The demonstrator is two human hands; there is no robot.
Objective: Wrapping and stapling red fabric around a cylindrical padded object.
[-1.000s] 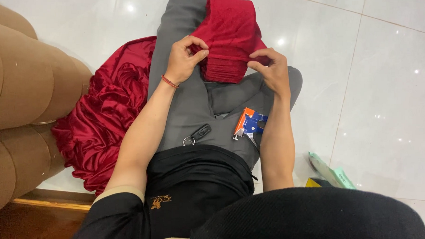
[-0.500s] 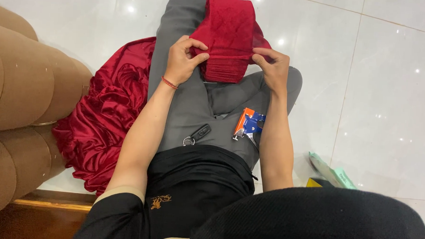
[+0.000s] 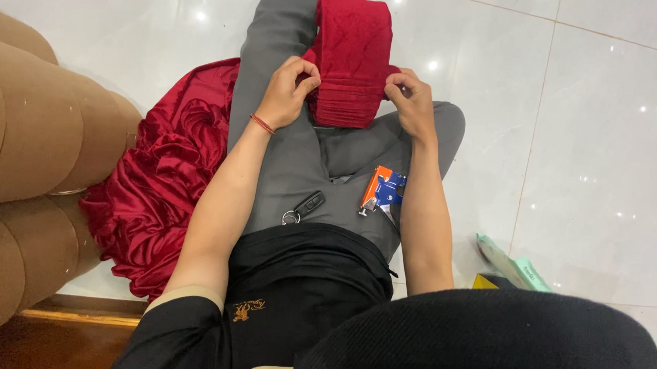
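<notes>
Upper centre: left hand [image 3: 286, 94] and right hand [image 3: 411, 101] pinch the red pleated cloth [image 3: 351, 58], lower edge gathered, upper length unfolded.

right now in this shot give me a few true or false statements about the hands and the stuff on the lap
1. Both hands pinch the folded red cloth. True: left hand and right hand grip its two sides.
2. The left wrist is bare. False: it wears a red bracelet.
3. A black key fob lies on the lap. True.
4. The orange and blue tool is in the right hand. False: it lies on the grey trousers.
5. Loose red fabric is piled on the floor. True.
</notes>
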